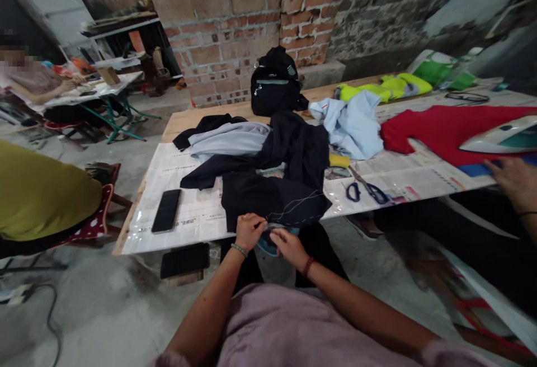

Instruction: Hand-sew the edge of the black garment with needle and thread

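My left hand (pixel 250 231) pinches the near edge of a dark cloth piece (pixel 255 193) at the table's front edge. Beside it on the right, my right hand (pixel 290 248) has its fingers drawn together just below the cloth's edge; whatever is in them is too small to see. Loose white thread (pixel 296 203) trails across the cloth, and a row of pale stitches runs along its lower right side. Under my hands, below the tabletop, a blue round container (pixel 268 246) partly shows. Scissors (pixel 369 187) with dark blue handles lie right of the cloth.
A phone (pixel 166 211) lies at the left. Behind are grey cloth (pixel 230 139), a black backpack (pixel 274 84), light blue cloth (pixel 350 123) and a yellow spool (pixel 339 160). At right, another person's hand (pixel 518 182) is near an iron (pixel 503 136) on red cloth (pixel 436 129).
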Demonstrator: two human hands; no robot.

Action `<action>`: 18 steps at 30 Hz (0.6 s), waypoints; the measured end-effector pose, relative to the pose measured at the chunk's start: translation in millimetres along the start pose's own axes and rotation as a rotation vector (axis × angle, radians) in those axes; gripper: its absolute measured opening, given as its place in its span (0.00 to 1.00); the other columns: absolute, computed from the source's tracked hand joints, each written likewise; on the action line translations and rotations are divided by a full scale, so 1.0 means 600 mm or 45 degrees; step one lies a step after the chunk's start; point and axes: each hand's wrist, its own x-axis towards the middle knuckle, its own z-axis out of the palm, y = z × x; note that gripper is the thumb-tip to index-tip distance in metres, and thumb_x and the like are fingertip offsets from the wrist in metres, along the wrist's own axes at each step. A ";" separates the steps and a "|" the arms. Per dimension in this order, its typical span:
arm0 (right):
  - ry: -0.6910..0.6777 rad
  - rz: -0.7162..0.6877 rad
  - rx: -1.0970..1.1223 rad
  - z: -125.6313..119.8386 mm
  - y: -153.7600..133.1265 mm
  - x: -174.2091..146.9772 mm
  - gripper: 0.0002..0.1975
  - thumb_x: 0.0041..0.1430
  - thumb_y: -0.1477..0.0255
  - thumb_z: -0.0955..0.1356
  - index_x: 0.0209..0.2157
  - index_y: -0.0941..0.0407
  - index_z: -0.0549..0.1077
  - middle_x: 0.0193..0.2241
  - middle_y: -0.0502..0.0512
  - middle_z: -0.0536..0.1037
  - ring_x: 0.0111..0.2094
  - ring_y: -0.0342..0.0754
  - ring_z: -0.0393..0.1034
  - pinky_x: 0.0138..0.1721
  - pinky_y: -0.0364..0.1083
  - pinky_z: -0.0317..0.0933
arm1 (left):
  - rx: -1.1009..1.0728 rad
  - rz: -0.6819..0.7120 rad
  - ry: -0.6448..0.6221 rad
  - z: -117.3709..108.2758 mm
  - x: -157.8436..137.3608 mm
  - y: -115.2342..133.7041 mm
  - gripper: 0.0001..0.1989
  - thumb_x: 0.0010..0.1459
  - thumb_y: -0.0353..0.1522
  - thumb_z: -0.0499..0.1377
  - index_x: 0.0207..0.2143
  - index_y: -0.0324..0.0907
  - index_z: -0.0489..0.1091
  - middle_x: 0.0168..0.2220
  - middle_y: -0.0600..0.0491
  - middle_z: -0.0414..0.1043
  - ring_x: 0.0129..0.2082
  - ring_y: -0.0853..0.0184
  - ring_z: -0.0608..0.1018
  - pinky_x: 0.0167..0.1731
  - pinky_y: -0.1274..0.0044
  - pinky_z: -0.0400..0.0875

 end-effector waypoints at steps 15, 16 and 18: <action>0.075 0.315 0.433 0.010 -0.031 0.039 0.06 0.46 0.70 0.63 0.23 0.59 0.64 0.13 0.44 0.67 0.07 0.35 0.54 0.08 0.36 0.42 | 0.037 0.035 -0.069 -0.001 -0.004 -0.002 0.04 0.50 0.32 0.58 0.29 0.46 0.73 0.30 0.56 0.74 0.34 0.69 0.71 0.41 0.72 0.56; 0.070 0.309 0.453 0.011 -0.030 0.039 0.07 0.47 0.69 0.63 0.23 0.59 0.64 0.13 0.44 0.67 0.07 0.34 0.54 0.08 0.36 0.42 | 0.042 0.031 -0.073 -0.001 -0.004 -0.002 0.04 0.50 0.32 0.58 0.29 0.46 0.73 0.30 0.56 0.74 0.34 0.69 0.71 0.41 0.72 0.56; 0.058 0.302 0.474 0.011 -0.028 0.038 0.08 0.47 0.68 0.63 0.24 0.58 0.63 0.14 0.44 0.67 0.07 0.34 0.53 0.08 0.36 0.42 | 0.054 0.026 -0.084 -0.001 -0.005 -0.001 0.04 0.51 0.33 0.58 0.30 0.46 0.73 0.31 0.56 0.74 0.35 0.68 0.71 0.40 0.72 0.56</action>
